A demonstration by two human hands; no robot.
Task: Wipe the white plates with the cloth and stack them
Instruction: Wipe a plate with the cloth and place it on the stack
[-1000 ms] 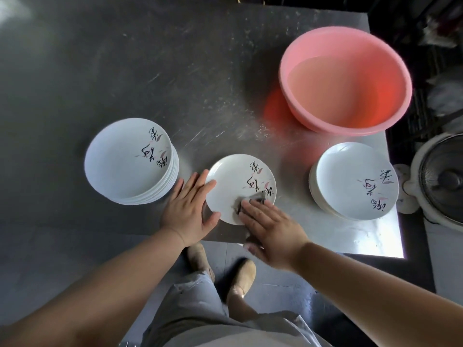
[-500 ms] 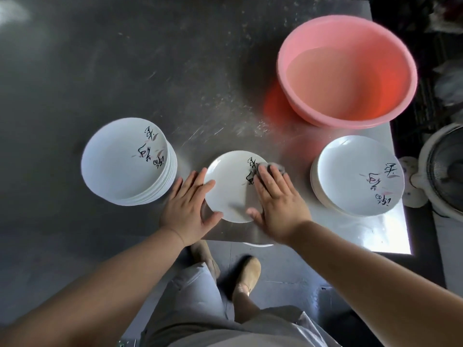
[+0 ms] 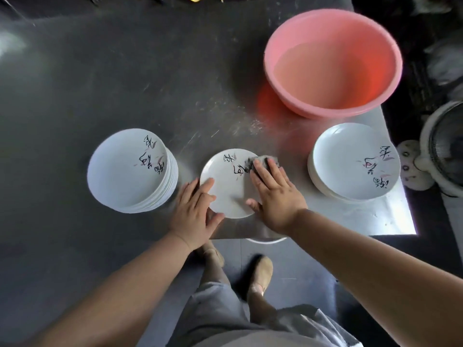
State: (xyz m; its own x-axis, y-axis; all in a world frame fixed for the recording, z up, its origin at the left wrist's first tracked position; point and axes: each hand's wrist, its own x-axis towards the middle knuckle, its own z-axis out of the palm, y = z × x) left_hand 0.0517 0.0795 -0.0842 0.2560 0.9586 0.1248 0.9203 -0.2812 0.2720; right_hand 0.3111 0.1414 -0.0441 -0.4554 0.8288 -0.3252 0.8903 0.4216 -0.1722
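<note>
A: Position of the plate being wiped?

B: Single white plate (image 3: 229,184) flat on the grey table (image 3: 125,83), near the front edge, between the left stack of plates (image 3: 130,171) and the right stack of plates (image 3: 353,161); it touches neither.

A: Left hand?

B: Left hand (image 3: 194,211) lies flat, fingers straight, its fingertips on the plate's near-left rim. Its grip is not closed on anything.

A: Right hand and cloth?

B: Right hand (image 3: 275,194) presses the grey cloth (image 3: 259,162) onto the plate's far-right rim with extended fingers. The cloth is mostly covered and blurred; it appears pinned under the fingertips rather than clenched.

A: Other items?

B: Pink basin (image 3: 333,63) at the table's far right, behind the right stack. A white fan (image 3: 441,149) stands off the table's right side
</note>
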